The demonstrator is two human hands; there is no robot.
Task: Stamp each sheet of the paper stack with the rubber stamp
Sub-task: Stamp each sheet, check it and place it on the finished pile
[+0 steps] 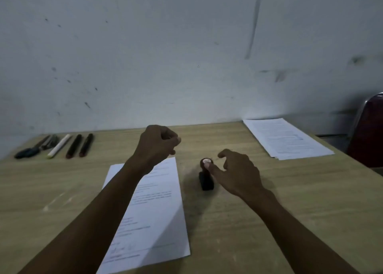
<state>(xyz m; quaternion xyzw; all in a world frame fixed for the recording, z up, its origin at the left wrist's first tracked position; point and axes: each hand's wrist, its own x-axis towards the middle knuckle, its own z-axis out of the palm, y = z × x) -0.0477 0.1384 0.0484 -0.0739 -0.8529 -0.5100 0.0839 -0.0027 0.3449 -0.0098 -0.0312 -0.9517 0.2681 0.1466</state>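
A black rubber stamp [205, 178] stands upright on the wooden table [290, 201], its round top showing a pale label. My right hand [238, 172] hovers at the stamp, thumb tip touching its top, fingers spread and curled, not closed around it. A printed sheet [157, 217] lies just left of the stamp, in front of me. My left hand [157, 142] is raised above the far edge of that sheet, fingers curled into a loose fist with nothing visible in it. A stack of printed sheets [286, 138] lies at the far right of the table.
Several pens, markers and a dark-handled tool [56, 146] lie in a row at the far left by the wall. A dark red chair [369, 132] stands beyond the table's right corner. The white wall runs along the table's far edge.
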